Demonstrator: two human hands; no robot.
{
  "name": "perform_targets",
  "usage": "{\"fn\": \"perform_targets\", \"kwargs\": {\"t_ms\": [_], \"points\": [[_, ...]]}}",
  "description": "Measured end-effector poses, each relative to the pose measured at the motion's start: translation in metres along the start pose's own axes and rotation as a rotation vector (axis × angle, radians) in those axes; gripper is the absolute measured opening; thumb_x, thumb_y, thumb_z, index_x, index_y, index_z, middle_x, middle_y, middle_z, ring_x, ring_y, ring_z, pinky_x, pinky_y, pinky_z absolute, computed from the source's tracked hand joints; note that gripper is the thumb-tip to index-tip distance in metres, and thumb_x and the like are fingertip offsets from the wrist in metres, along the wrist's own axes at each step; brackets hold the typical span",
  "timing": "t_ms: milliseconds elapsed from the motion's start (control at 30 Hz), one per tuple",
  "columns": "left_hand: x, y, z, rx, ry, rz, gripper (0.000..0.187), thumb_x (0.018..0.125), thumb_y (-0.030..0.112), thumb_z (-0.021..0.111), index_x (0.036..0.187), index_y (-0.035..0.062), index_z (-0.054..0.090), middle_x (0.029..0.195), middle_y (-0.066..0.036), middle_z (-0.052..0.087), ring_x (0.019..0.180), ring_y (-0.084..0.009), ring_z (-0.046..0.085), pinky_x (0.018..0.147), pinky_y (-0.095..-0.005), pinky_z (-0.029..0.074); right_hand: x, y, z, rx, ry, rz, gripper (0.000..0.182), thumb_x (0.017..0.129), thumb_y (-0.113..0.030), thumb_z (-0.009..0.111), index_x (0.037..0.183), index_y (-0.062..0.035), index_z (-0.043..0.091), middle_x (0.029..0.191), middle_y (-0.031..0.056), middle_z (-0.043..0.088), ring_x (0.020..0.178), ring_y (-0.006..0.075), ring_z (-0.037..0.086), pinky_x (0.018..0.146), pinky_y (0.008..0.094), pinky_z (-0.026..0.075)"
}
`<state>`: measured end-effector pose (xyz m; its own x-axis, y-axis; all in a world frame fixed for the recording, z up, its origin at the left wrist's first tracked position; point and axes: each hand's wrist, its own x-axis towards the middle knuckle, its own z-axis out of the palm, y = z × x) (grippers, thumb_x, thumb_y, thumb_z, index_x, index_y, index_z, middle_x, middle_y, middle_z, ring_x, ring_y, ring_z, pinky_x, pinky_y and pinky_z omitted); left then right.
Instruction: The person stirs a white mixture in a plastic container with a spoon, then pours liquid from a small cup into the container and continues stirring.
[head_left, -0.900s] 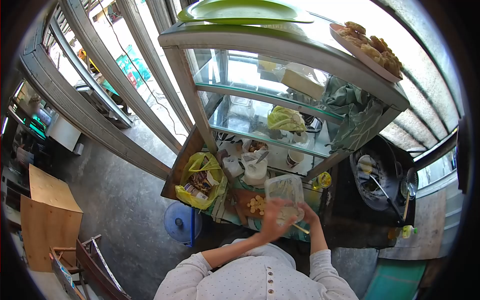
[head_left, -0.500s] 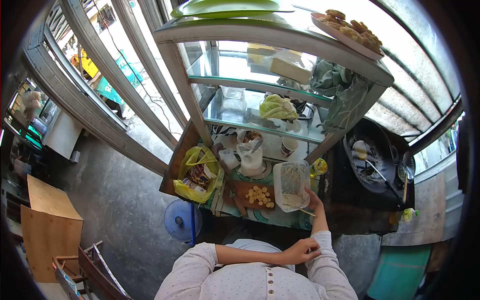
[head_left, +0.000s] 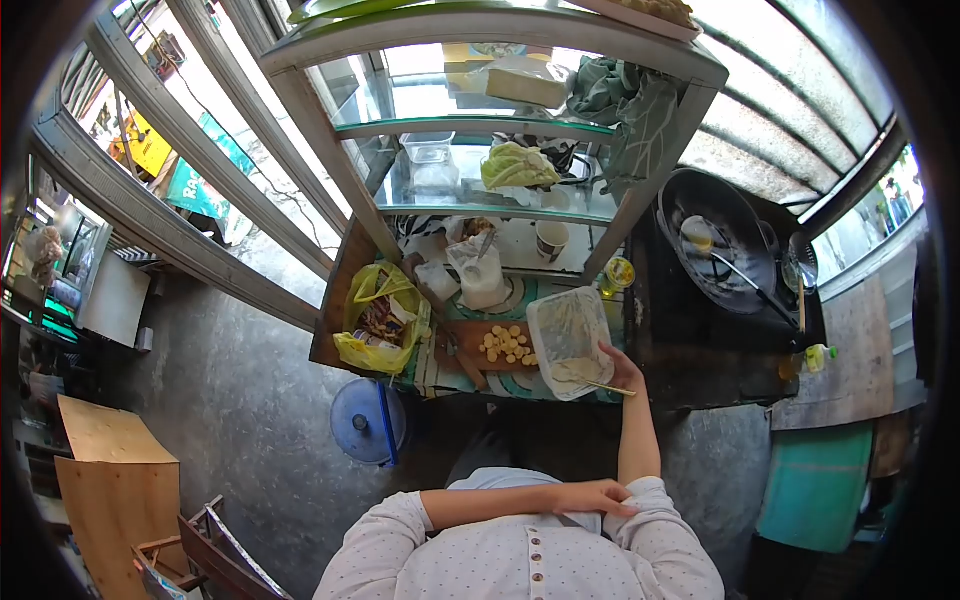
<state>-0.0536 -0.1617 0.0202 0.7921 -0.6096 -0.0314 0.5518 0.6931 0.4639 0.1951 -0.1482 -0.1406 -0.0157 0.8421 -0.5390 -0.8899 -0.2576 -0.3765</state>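
Observation:
My right hand [head_left: 624, 370] holds the right side of a translucent plastic container [head_left: 545, 330], which has pale batter smeared inside. A thin stick or utensil handle [head_left: 608, 386] rests over its near right corner. My left arm crosses my body, and my left hand [head_left: 598, 497] grips the rolled right sleeve [head_left: 650, 505] near the elbow. Left of the container, small round yellowish slices [head_left: 507, 345] lie on a brown cutting board [head_left: 468, 335]. Beside them is a knife [head_left: 468, 368]. Behind the board stands an open bag of white powder [head_left: 482, 278].
A glass cabinet [head_left: 470, 127] holds cabbage [head_left: 518, 166] and a wrapped block [head_left: 526, 82]. A yellow bag [head_left: 350, 345] is at left. At right are a black wok [head_left: 735, 265] with a ladle and a yellow-lidded jar [head_left: 618, 273]. A blue lidded bucket [head_left: 362, 422] stands on the floor.
The view has shifted, so the cabinet and counter sit further left and higher. The container is slightly more turned, with my right hand still at its side. My left hand stays at the right sleeve.

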Motion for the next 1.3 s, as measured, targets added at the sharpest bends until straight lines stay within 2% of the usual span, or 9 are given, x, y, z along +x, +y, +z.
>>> {"fn": "perform_targets", "kwargs": {"t_ms": [133, 367, 433, 567, 667, 867, 933, 1133, 1300], "points": [[-0.016, -0.008, -0.069, 1.195, 0.518, 0.159, 0.037, 0.084, 0.037, 0.06, 0.091, 0.0009, 0.06, 0.083, -0.005, 0.059, 0.081, -0.0112, 0.053, 0.071, -0.0266, 0.044, -0.013, 0.014, 0.034, -0.231, 0.044, -0.179, 0.056, 0.082, -0.031, 0.063, 0.127, -0.0048, 0.042, 0.114, 0.0126, 0.055, 0.102, 0.0253, 0.057, 0.087, 0.0387, 0.047], [-0.105, 0.024, -0.142, 0.801, 0.928, 0.157, 0.062, 0.078, 0.049, 0.064, 0.112, -0.0015, 0.052, 0.094, -0.014, 0.059, 0.086, -0.0219, 0.057, 0.076, -0.0335, 0.045, -0.048, 0.007, 0.099, -0.307, 0.063, -0.19, 0.058, 0.084, -0.029, 0.061, 0.13, -0.0051, 0.036, 0.112, 0.0088, 0.055, 0.099, 0.0185, 0.057, 0.082, 0.0324, 0.049], [-0.106, 0.043, -0.118, 0.606, 1.162, 0.714, 0.074, 0.079, 0.046, 0.063, 0.128, -0.0011, 0.033, 0.113, -0.016, 0.05, 0.102, -0.0219, 0.05, 0.088, -0.0333, 0.04, -0.045, 0.003, 0.118, -0.356, 0.072, -0.184, 0.06, 0.084, -0.029, 0.061, 0.132, -0.0048, 0.034, 0.114, 0.0086, 0.054, 0.102, 0.0181, 0.055, 0.084, 0.0318, 0.048], [-0.092, 0.065, -0.146, 0.109, 1.117, 1.03, 0.072, 0.08, 0.035, 0.061, 0.132, 0.0034, 0.023, 0.123, -0.014, 0.04, 0.113, -0.0226, 0.043, 0.097, -0.0343, 0.033, -0.025, 0.004, 0.141, -0.599, 0.033, -0.258, 0.066, 0.085, -0.039, 0.057, 0.134, -0.0027, 0.032, 0.123, 0.01, 0.047, 0.111, 0.0187, 0.046, 0.088, 0.0289, 0.042], [-0.099, 0.08, -0.15, 0.055, 1.062, 1.2, 0.071, 0.08, 0.031, 0.061, 0.132, 0.0026, 0.023, 0.123, -0.013, 0.04, 0.113, -0.0229, 0.043, 0.097, -0.0344, 0.033, -0.026, -0.005, 0.151, -0.807, 0.047, -0.263, 0.067, 0.087, -0.047, 0.051, 0.138, -0.0083, 0.029, 0.127, 0.011, 0.044, 0.116, 0.02, 0.043, 0.081, 0.0326, 0.046], [-0.106, 0.112, -0.131, 0.382, 1.459, 1.326, 0.082, 0.081, 0.023, 0.059, 0.141, 0.0023, 0.008, 0.134, -0.014, 0.027, 0.121, -0.0234, 0.032, 0.1, -0.0342, 0.027, -0.06, -0.039, 0.209, -1.057, 0.149, 0.143, 0.067, 0.086, -0.045, 0.053, 0.137, -0.0099, 0.028, 0.11, 0.0131, 0.059, 0.087, 0.0239, 0.061, 0.073, 0.0362, 0.049], [-0.106, 0.114, -0.146, 0.37, 1.479, 1.413, 0.08, 0.082, 0.022, 0.058, 0.141, 0.0016, 0.007, 0.137, -0.014, 0.023, 0.123, -0.0245, 0.03, 0.102, -0.0354, 0.023, -0.047, -0.031, 0.212, -1.588, 0.268, -0.219, 0.052, 0.086, -0.04, 0.055, 0.126, -0.0095, 0.044, 0.086, 0.014, 0.065, 0.071, 0.028, 0.063, 0.066, 0.0379, 0.049], [-0.1, 0.129, -0.165, 0.639, 1.606, 1.396, 0.08, 0.082, 0.021, 0.057, 0.141, 0.0029, 0.005, 0.14, -0.015, 0.019, 0.126, -0.026, 0.026, 0.105, -0.0363, 0.018, -0.013, -0.038, 0.231, -2.074, 0.105, -0.314, 0.024, 0.079, -0.02, 0.054, 0.096, -0.0035, 0.057, 0.077, 0.0167, 0.062, 0.069, 0.036, 0.061, 0.061, 0.0451, 0.046], [-0.103, 0.15, -0.164, 0.591, 1.562, 1.437, 0.081, 0.082, 0.02, 0.057, 0.142, 0.0029, 0.005, 0.141, -0.015, 0.017, 0.128, -0.0268, 0.024, 0.105, -0.0375, 0.017, -0.017, -0.063, 0.238, -2.252, 0.211, -0.643, 0.026, 0.076, -0.007, 0.052, 0.101, -0.0059, 0.057, 0.072, 0.0123, 0.06, 0.062, 0.0333, 0.06, 0.054, 0.0416, 0.047]]}}
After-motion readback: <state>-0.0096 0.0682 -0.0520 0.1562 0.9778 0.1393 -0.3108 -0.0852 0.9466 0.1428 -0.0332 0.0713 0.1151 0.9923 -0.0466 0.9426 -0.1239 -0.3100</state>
